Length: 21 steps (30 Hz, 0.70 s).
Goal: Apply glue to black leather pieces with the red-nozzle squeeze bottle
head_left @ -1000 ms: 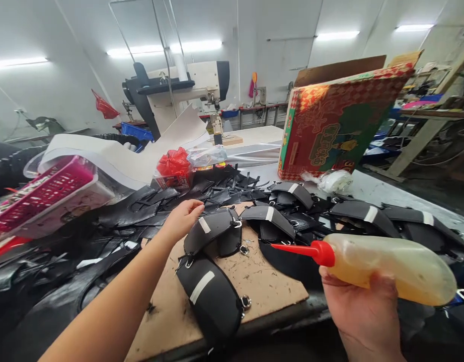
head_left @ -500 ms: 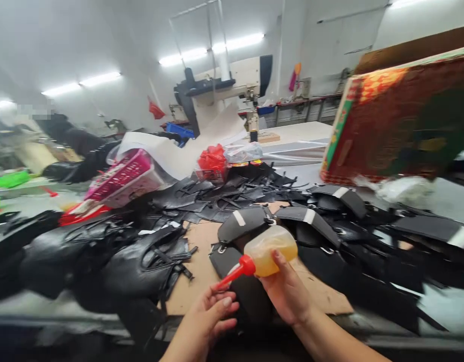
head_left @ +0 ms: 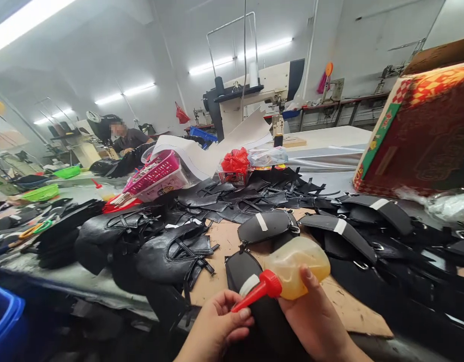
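Two hands at the near edge, at 6 o'clock. Left hand (head_left: pixel 217 329) with fingers curled in, tips pressing the near end of one black strap piece (head_left: pixel 241 269). Right hand (head_left: pixel 317 322) wrapped around one soft glue bottle (head_left: pixel 296 265), thumb pressed on its side. One red nozzle (head_left: pixel 256 294) tipped down toward 8 o'clock, its tip just at the left fingers (head_left: pixel 244 314). Cannot tell if glue is coming out.

Under both, one brown cardboard sheet (head_left: pixel 224 241) on the table. A bit further, toward 12 o'clock, one more black piece with a white stripe (head_left: pixel 265 226). At 2 o'clock, two more striped black pieces in a row (head_left: pixel 339 229), then a dark pile too mixed up to count. At 9 o'clock, one heap of black leather bits with thin straps (head_left: pixel 167 254).

Further back, at 11 o'clock, one pink basket (head_left: pixel 152 171). Near 12 o'clock, one red bow (head_left: pixel 235 160) on a small box, beside one clear bag. At 3 o'clock, one big red and green carton (head_left: pixel 424 130).

Far back at 12 o'clock, one white sewing machine (head_left: pixel 265 83). Far at 10 o'clock, one other person seated (head_left: pixel 130 138). At 7 o'clock, one blue bin corner (head_left: pixel 5 322).
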### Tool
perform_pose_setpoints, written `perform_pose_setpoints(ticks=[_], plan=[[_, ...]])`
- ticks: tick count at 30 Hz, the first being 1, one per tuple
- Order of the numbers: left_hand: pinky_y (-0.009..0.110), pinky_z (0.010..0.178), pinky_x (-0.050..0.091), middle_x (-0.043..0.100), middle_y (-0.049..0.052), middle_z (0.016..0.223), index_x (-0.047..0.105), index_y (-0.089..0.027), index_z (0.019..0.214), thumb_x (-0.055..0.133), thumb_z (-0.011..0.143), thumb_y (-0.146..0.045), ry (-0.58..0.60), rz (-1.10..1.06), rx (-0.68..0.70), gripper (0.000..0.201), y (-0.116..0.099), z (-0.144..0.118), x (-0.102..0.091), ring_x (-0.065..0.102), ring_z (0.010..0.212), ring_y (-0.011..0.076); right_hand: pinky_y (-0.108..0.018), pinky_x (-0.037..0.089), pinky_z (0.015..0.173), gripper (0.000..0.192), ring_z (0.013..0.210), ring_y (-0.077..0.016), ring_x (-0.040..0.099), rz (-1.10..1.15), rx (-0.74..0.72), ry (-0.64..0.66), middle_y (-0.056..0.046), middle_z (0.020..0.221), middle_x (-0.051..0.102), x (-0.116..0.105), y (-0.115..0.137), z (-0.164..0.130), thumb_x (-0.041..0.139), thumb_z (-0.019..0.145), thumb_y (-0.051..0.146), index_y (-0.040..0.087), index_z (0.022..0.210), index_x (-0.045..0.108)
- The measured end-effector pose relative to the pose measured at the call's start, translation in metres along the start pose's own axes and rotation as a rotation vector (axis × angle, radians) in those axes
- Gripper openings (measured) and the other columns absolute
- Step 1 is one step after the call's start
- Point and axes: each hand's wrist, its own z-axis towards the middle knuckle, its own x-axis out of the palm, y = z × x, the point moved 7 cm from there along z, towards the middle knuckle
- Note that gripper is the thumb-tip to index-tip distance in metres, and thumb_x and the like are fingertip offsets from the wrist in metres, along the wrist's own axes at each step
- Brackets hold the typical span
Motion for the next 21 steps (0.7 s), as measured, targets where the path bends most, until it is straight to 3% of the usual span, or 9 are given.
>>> perform_pose_setpoints(ticks=[4,6,9,12,14,17,21], plan=[[0.02,0.061,0.053,0.065,-0.001,0.062,0.059,-0.014,0.07,0.083,0.051,-0.009,-0.06,-0.272,0.024,0.032,0.002,-0.003,-0.005,0.064,0.061,0.0101,-0.025,0.057,0.068,0.05,0.08,-0.0186,0.066,0.038,0.012,0.016,-0.002,0.085,0.07,0.01,0.004,-0.003,0.09,0.043,0.039,0.022,0.084,0.067],[0.017,0.055,0.051,0.064,-0.002,0.061,0.059,-0.014,0.073,0.082,0.055,-0.012,-0.058,-0.35,-0.013,0.029,0.007,-0.003,-0.003,0.061,0.053,0.0078,-0.024,0.057,0.065,0.049,0.077,-0.0185,0.067,0.069,0.047,0.01,-0.001,0.083,0.071,0.012,0.001,-0.003,0.09,0.041,0.038,0.022,0.081,0.068],[0.018,0.042,0.045,0.066,-0.002,0.058,0.065,-0.016,0.087,0.082,0.057,-0.023,0.115,-0.309,-0.019,0.036,0.011,-0.003,0.015,0.053,0.039,0.0076,-0.022,0.056,0.063,0.046,0.074,-0.0169,0.067,0.101,0.091,0.018,0.001,0.082,0.071,0.015,-0.006,-0.004,0.091,0.039,0.035,0.022,0.077,0.068],[0.025,0.059,0.053,0.072,0.004,0.07,0.068,-0.016,0.09,0.083,0.05,-0.018,0.224,-0.231,0.076,0.042,0.004,-0.003,0.03,0.065,0.058,0.017,-0.021,0.055,0.066,0.044,0.076,-0.016,0.066,0.082,0.07,0.059,0.0,0.083,0.071,0.019,-0.006,-0.005,0.09,0.043,0.037,0.022,0.078,0.068],[0.029,0.074,0.053,0.074,0.006,0.081,0.07,-0.015,0.089,0.078,0.053,-0.013,0.161,-0.227,0.086,0.037,0.001,-0.001,0.028,0.068,0.077,0.0227,-0.025,0.056,0.071,0.044,0.08,-0.018,0.066,0.031,-0.022,0.095,-0.001,0.084,0.071,0.021,0.006,-0.005,0.087,0.047,0.044,0.023,0.082,0.068],[0.034,0.077,0.054,0.075,0.009,0.088,0.071,-0.014,0.089,0.072,0.06,-0.015,0.045,-0.248,0.039,0.03,-0.005,0.002,0.019,0.069,0.083,0.0263,-0.032,0.056,0.072,0.049,0.078,-0.0203,0.065,-0.088,-0.278,0.124,-0.001,0.084,0.07,0.016,0.043,-0.005,0.081,0.052,0.056,0.026,0.088,0.067],[0.04,0.08,0.054,0.075,0.013,0.088,0.071,-0.011,0.088,0.072,0.062,-0.018,0.039,-0.282,0.035,0.027,-0.016,0.0,0.018,0.068,0.088,0.0309,-0.028,0.055,0.057,0.054,0.064,-0.0184,0.063,-0.275,-0.645,0.084,0.001,0.076,0.066,-0.02,0.096,-0.013,0.08,0.052,0.057,0.03,0.096,0.064]])
